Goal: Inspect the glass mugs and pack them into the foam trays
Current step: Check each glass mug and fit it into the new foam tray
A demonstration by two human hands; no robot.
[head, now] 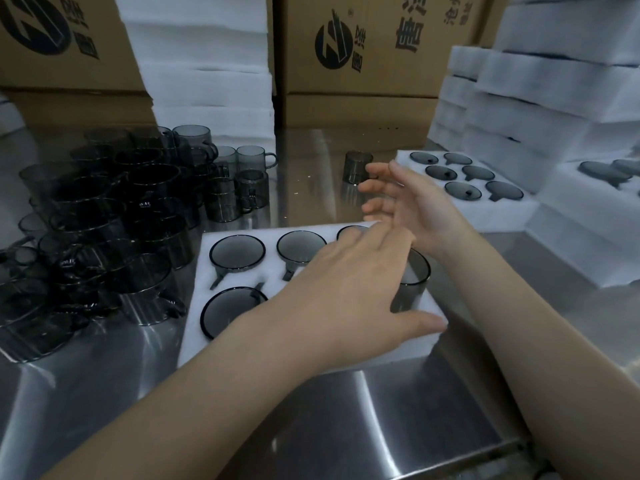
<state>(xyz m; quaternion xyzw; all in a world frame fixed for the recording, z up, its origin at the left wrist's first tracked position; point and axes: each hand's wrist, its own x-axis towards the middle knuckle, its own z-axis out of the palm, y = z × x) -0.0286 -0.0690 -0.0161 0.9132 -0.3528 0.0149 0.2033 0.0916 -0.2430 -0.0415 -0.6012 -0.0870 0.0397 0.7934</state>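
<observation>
Glass mugs are filling the foam tray as you are spreading left hand and right hand over it, both splayed and empty, ideally pressing rims down evenly.

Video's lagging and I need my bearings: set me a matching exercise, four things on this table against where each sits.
Things:
1 heap of loose glass mugs
2 lone glass mug
3 foam tray with six mugs
4 nearest foam tray

Places:
A right, further back
B centre front
C left side
D centre back, upright

Pairs: 1-C; 2-D; 3-A; 4-B
</observation>
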